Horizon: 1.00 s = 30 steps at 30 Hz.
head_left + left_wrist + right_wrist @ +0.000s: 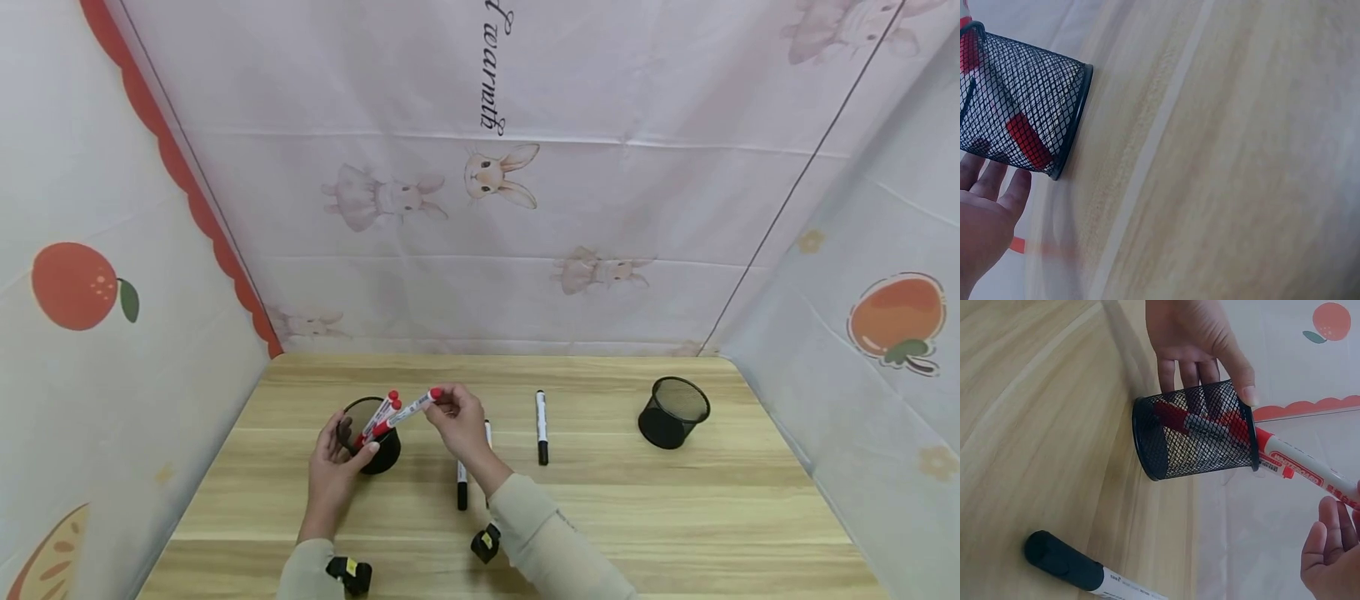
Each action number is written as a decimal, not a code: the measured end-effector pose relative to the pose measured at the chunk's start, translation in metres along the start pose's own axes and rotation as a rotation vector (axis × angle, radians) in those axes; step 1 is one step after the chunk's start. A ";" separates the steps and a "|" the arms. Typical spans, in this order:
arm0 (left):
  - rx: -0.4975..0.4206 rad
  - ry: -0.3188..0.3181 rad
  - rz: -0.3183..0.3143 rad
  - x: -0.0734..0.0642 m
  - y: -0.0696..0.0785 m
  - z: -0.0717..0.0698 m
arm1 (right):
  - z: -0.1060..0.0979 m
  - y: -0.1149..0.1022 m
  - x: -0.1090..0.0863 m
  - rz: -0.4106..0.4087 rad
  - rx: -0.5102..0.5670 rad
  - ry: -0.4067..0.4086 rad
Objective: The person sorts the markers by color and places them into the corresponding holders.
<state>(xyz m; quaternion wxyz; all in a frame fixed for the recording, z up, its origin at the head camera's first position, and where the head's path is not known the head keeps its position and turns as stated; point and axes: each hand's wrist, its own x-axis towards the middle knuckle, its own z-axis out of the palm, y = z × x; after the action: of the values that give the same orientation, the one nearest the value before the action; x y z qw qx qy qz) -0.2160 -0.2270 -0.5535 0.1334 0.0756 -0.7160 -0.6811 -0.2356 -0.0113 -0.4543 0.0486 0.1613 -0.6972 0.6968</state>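
On the table's left side my left hand [333, 479] grips a black mesh pen cup [386, 457], thumb at the rim and fingers along the far side. Two red-capped markers [383, 413] lean inside it. My right hand [463, 427] pinches another red marker [411, 409] by its upper end. This marker's red lower end is in the cup's mouth, as the right wrist view shows with the marker [1304, 466] slanting out past the rim. Through the mesh in the left wrist view, a marker's red end [1029, 142] is visible near the cup's bottom.
Black-capped whiteboard markers lie on the wooden table: one [542, 427] right of centre, another [462, 486] near my right forearm, a third [488, 432] partly hidden by that arm. A second mesh cup [666, 423] stands at the right. Printed cloth walls surround the table.
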 end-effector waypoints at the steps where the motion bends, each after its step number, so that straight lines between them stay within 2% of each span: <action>1: 0.000 0.000 0.000 0.000 0.000 0.000 | 0.000 0.000 0.000 0.005 -0.005 -0.005; 4: 0.009 0.009 0.008 0.002 -0.007 0.000 | 0.001 0.001 0.000 0.029 -0.028 -0.014; 9: 0.015 0.016 0.011 0.004 -0.009 0.000 | 0.004 0.004 -0.002 0.073 -0.044 -0.026; 19: 0.023 0.017 0.008 0.004 -0.009 0.000 | 0.011 0.007 -0.001 0.075 -0.012 -0.067; 26: 0.009 0.015 -0.006 0.004 -0.009 0.000 | 0.018 0.042 0.008 0.081 -0.063 -0.073; 30: 0.014 0.017 -0.012 0.004 -0.010 0.000 | 0.020 0.047 0.009 0.092 -0.077 -0.071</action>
<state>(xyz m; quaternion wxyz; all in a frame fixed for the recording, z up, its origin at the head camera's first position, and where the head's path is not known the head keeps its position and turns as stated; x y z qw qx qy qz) -0.2202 -0.2292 -0.5634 0.1348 0.0868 -0.7193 -0.6760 -0.2542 -0.0334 -0.4967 -0.0021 0.1515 -0.7316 0.6647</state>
